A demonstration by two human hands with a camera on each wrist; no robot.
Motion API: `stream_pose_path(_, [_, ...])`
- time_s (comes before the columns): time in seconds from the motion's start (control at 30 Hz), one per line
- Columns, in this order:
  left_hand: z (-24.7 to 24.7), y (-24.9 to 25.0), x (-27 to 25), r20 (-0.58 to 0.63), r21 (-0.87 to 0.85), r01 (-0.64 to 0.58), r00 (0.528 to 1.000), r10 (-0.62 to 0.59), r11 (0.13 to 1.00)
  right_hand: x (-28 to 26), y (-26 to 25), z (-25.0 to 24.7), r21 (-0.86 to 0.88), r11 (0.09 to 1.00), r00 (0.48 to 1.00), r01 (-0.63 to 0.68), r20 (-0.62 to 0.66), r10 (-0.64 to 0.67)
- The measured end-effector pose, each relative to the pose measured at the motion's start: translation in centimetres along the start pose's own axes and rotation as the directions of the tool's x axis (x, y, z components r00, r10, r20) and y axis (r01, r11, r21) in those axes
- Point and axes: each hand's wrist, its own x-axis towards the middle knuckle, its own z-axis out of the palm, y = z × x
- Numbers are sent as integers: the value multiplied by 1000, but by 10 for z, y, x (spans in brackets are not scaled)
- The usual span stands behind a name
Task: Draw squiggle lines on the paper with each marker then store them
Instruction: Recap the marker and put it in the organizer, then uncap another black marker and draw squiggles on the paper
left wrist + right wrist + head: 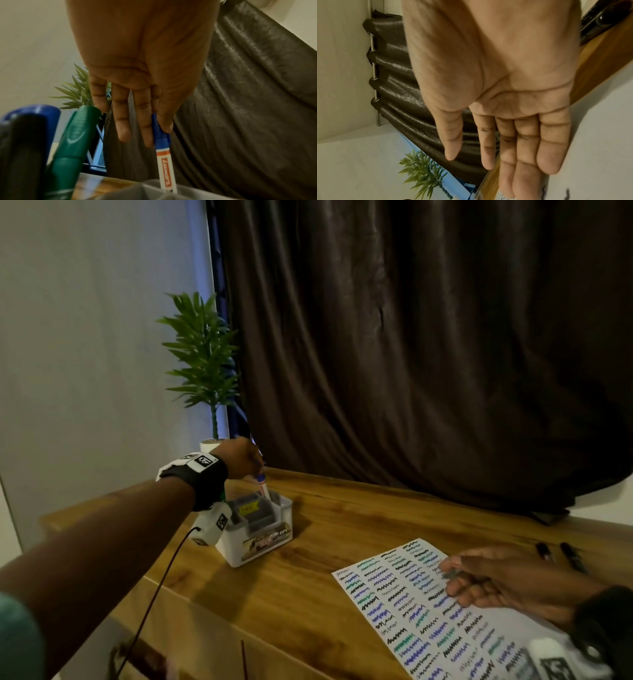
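Note:
My left hand (247,459) hangs over the white and grey organizer box (265,546) near the table's left end. Its thumb and a finger pinch the blue cap of a white marker (263,487) that stands upright. In the left wrist view the marker (165,159) has its lower end inside a grey compartment (137,189) below my left hand (158,133). Green (73,143), blue (36,110) and black (22,148) markers stand in the box close to the camera. My right hand (479,580) (496,155) lies open over the squiggle-covered paper (411,621) and holds nothing.
Two black markers (544,553) (574,558) lie on the wooden table (342,525) beyond my right hand. A potted plant (202,361) stands behind the box by the wall. A dark curtain (428,337) hangs along the far side of the table.

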Motion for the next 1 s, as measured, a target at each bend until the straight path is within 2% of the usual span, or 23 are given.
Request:
stream_pose_path(0.23, [3,3,6,99,103,-14,995,3,995,-6,-4,3,9,1000,1000,1,5,-1])
stream_pose_path(0.33, [-16,10,7,13,42,-48,999,48,998,-6,-6,4,27,1000,1000,-14,-4,14])
stream_pose_path(0.43, [-33,36,0,-111,-192,-174,982,154,966,-4,-7,6,49,998,999,-26,-26,27])
stream_pose_path(0.53, [-24,82,-16,-147,-548,-287,958,248,785,-3,-11,10,57,997,998,-44,-35,46])
stream_pose_path(0.6, [0,118,-28,-105,-697,-280,951,291,660,-5,-14,14,62,997,998,-53,-40,55])
stream_pose_path(0.67, [34,151,-35,-32,-829,-212,942,335,518,-8,-16,16,56,997,998,-50,-43,53])
stream_pose_path(0.73, [69,182,-37,33,-894,-137,929,368,426,-9,-15,16,38,998,998,-49,-44,51])
stream_pose_path(0.87, [123,234,-40,138,-953,2,893,429,301,-10,-13,9,29,999,998,-16,-63,18])
stream_pose_path(1.0, [144,253,-40,173,-974,79,865,471,213,-15,-18,-11,97,992,977,82,-202,-61])
